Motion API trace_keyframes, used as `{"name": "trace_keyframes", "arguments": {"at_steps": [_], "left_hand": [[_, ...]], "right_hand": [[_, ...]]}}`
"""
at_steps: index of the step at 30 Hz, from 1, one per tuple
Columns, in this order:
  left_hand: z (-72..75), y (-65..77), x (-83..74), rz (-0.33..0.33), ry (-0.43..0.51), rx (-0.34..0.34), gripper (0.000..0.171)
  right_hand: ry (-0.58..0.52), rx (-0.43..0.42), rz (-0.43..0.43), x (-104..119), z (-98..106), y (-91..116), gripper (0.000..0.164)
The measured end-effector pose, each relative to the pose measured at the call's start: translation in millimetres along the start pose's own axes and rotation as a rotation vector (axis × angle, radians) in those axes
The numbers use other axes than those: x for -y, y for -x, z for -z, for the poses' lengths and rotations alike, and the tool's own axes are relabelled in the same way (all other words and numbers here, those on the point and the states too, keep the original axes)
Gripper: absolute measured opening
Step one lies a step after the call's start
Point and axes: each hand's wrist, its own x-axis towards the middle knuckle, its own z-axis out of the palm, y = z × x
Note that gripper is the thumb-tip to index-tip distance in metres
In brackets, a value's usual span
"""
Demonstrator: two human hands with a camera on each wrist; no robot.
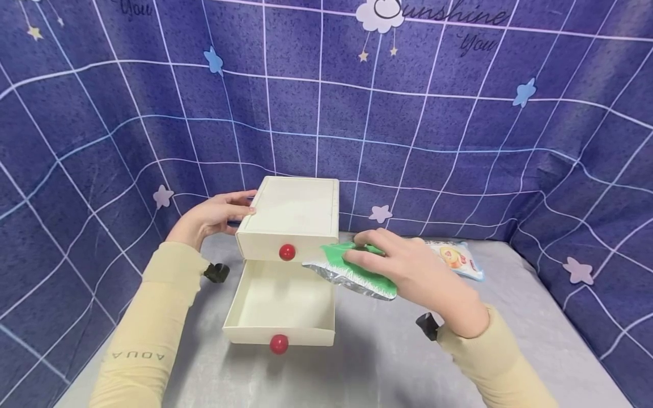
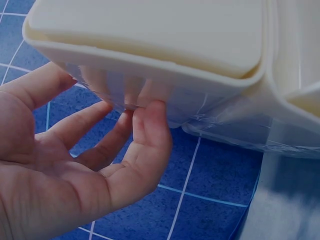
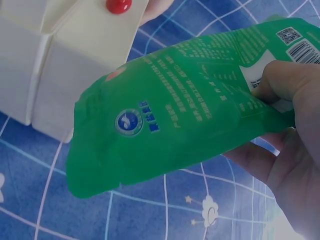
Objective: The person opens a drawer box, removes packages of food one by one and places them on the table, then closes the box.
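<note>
A white two-drawer box (image 1: 298,204) stands on the grey surface. Its upper drawer is closed, and the lower drawer (image 1: 311,338) is pulled out with its bare inside showing; each has a red knob. My left hand (image 1: 209,218) rests its fingertips against the box's left side, and in the left wrist view the fingers (image 2: 150,125) touch that wall. With thumb and fingers, my right hand (image 1: 415,269) pinches a green packet (image 1: 359,272) by one end, above the right edge of the open drawer. Printed text and a barcode show on the packet (image 3: 165,110) in the right wrist view.
Behind my right hand lies another packet (image 1: 456,259), white and blue with a food picture, partly hidden. A blue curtain (image 1: 326,102) with a grid and stars encloses the back and sides. Grey cloth (image 1: 398,351) covers the surface.
</note>
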Motion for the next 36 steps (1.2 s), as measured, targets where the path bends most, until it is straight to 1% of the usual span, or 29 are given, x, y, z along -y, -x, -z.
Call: {"name": "trace_keyframes", "arguments": {"at_steps": [8,14,21,27,30,36], "left_hand": [[-0.9,-0.5,-0.5,-0.003,0.006,0.007,0.071],[-0.1,0.0,0.6,-0.008,-0.005,0.002,0.071],[0.3,0.0,1.1,-0.006,-0.012,0.004,0.07],[0.4,-0.3,0.2,-0.004,0.002,0.007,0.071],[-0.2,-0.3,-0.1,-0.002,0.005,0.005,0.072],[-0.6,-0.4,-0.2,-0.002,-0.002,-0.002,0.072]], "right_hand": [[0.086,0.02,-0.077,-9,3,15,0.054],[0.135,0.05,-0.13,-16,-1,24,0.056],[0.172,0.085,-0.198,-19,-12,31,0.051],[0.219,0.085,-0.232,-23,-23,39,0.044],[0.239,0.082,-0.246,-26,-30,43,0.045],[0.242,0.121,-0.287,-28,-42,51,0.053]]}}
